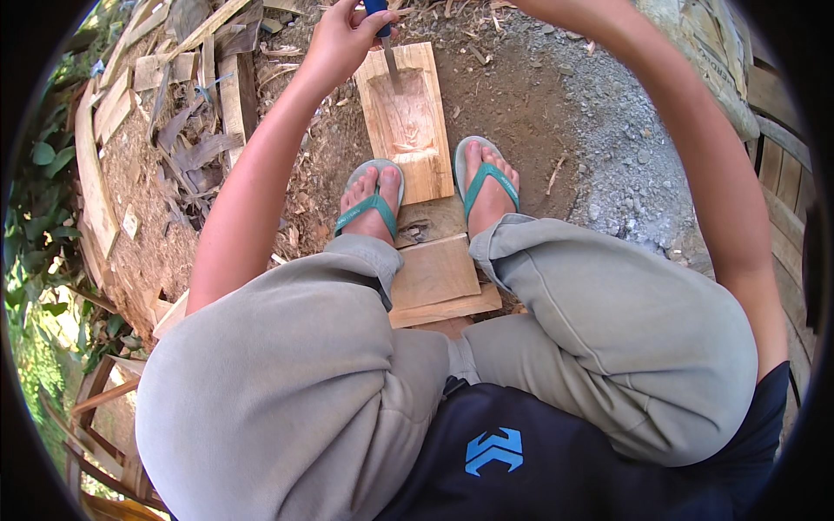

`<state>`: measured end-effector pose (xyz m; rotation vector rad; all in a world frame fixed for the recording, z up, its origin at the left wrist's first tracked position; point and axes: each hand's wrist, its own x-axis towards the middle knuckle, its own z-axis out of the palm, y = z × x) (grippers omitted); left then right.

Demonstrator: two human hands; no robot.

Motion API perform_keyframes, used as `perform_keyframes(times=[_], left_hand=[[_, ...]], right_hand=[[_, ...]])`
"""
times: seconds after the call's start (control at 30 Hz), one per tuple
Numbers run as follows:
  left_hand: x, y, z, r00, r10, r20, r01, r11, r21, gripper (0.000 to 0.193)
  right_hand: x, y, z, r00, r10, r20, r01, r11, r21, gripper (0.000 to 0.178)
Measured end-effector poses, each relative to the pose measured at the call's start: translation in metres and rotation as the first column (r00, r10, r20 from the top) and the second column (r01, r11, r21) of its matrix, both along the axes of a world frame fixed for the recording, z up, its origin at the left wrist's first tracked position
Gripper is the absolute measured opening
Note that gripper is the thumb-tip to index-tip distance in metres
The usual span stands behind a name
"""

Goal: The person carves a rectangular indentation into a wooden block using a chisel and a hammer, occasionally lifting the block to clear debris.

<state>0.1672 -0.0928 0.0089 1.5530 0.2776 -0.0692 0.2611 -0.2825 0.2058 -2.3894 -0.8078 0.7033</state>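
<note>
My left hand is closed round the blue handle of a chisel at the top of the view. The chisel's metal blade points down into the hollow of a pale wooden block. The hollow is a rough rectangle, with chipped marks and loose shavings toward its near end. My right forearm arcs up along the right side and leaves the view at the top, so my right hand is out of sight. The block lies lengthwise between my two feet.
My feet in green-strapped flip-flops flank the block. Flat wood pieces lie just nearer. Scrap planks and chips cover the ground at left, with grey gravel and a sack at right. Green leaves edge the far left.
</note>
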Motion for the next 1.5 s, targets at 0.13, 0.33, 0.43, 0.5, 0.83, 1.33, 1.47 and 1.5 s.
perform_keyframes(times=[0.13, 0.33, 0.43, 0.5, 0.83, 1.33, 1.47, 1.5], left_hand=[[0.002, 0.006, -0.002, 0.999, -0.021, -0.039, 0.022, 1.000, 0.011, 0.028], [0.004, 0.005, 0.010, 0.995, -0.020, -0.100, 0.028, 0.997, 0.078, 0.030], [0.009, 0.002, 0.001, 0.997, -0.057, -0.056, 0.059, 0.998, 0.036, 0.033], [0.005, 0.008, 0.003, 0.996, -0.057, -0.073, 0.063, 0.994, 0.084, 0.034], [0.009, 0.007, 0.005, 0.989, -0.088, -0.122, 0.113, 0.969, 0.218, 0.032], [0.012, 0.003, 0.000, 0.994, -0.080, -0.074, 0.087, 0.990, 0.110, 0.031], [0.008, 0.005, 0.004, 0.990, -0.088, -0.108, 0.101, 0.986, 0.130, 0.030], [0.003, 0.011, 0.003, 0.995, -0.065, -0.075, 0.074, 0.990, 0.117, 0.031]], right_hand=[[0.003, 0.005, -0.010, 0.999, 0.026, 0.022, -0.028, 0.998, 0.064, 0.036], [0.007, 0.005, -0.003, 1.000, 0.009, 0.006, -0.009, 1.000, 0.013, 0.036], [0.021, -0.002, -0.029, 0.998, 0.011, 0.069, -0.013, 1.000, 0.026, 0.036], [0.020, 0.002, -0.029, 0.999, 0.024, 0.031, -0.023, 0.999, -0.023, 0.036], [0.024, 0.001, -0.024, 0.994, 0.024, 0.110, -0.024, 1.000, -0.006, 0.036], [0.022, 0.006, -0.005, 1.000, -0.021, -0.002, 0.021, 0.995, -0.099, 0.037], [0.029, 0.005, -0.024, 0.997, -0.032, -0.064, 0.024, 0.993, -0.112, 0.036], [0.023, 0.009, -0.016, 0.996, -0.008, -0.084, 0.005, 0.999, -0.041, 0.037]])
